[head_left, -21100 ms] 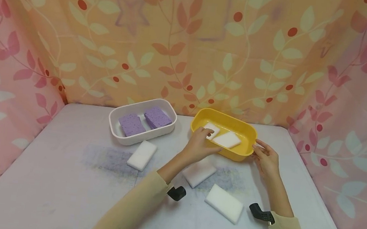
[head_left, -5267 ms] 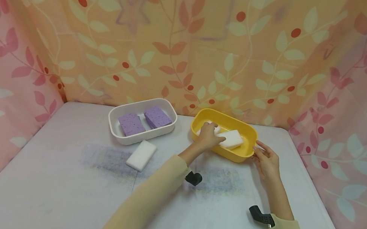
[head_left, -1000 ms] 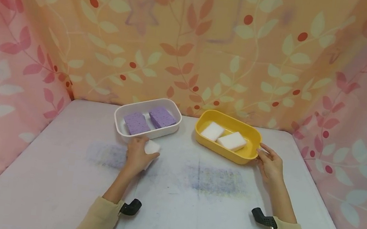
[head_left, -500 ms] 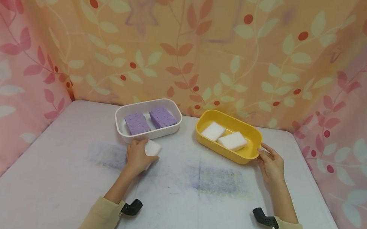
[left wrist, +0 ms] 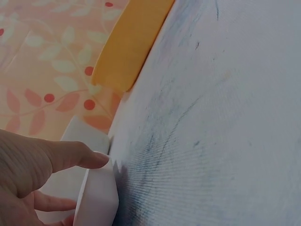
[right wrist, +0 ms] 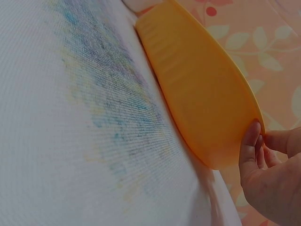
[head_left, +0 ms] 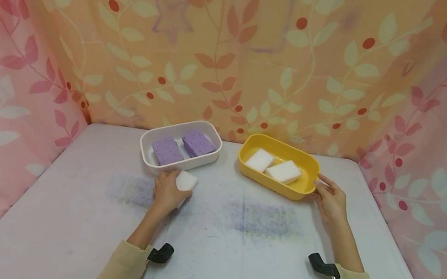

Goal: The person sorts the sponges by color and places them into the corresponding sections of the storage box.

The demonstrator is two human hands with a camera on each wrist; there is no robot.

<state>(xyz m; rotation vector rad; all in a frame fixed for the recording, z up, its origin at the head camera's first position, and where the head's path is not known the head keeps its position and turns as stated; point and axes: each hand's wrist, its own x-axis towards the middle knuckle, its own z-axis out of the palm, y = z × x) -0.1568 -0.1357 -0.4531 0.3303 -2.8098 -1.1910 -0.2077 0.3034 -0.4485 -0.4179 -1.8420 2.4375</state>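
My left hand (head_left: 168, 191) grips a white sponge (head_left: 186, 181) on the table, just in front of the white tub. In the left wrist view, my thumb presses one edge of this sponge (left wrist: 97, 200) and the fingers lie along its other side. The white tub (head_left: 181, 166) contains two purple sponges (head_left: 167, 151). To the right stands a yellow tub (head_left: 272, 186) with white sponges (head_left: 284, 171) inside. My right hand (head_left: 331, 201) pinches the yellow tub's right end; the right wrist view has thumb and fingers at the rim of the tub (right wrist: 202, 89).
Bluish smudges (head_left: 264, 218) mark the pale table cover (head_left: 209, 266) before the yellow tub and left of the left hand. A patterned orange curtain (head_left: 231, 67) hangs right behind both tubs, with pink curtains at the sides.
Two white sponges have left the table since the oldest frame, and the yellow tub's white ones look thicker. My left hand has moved from that tub to the left sponge; the right stays put.
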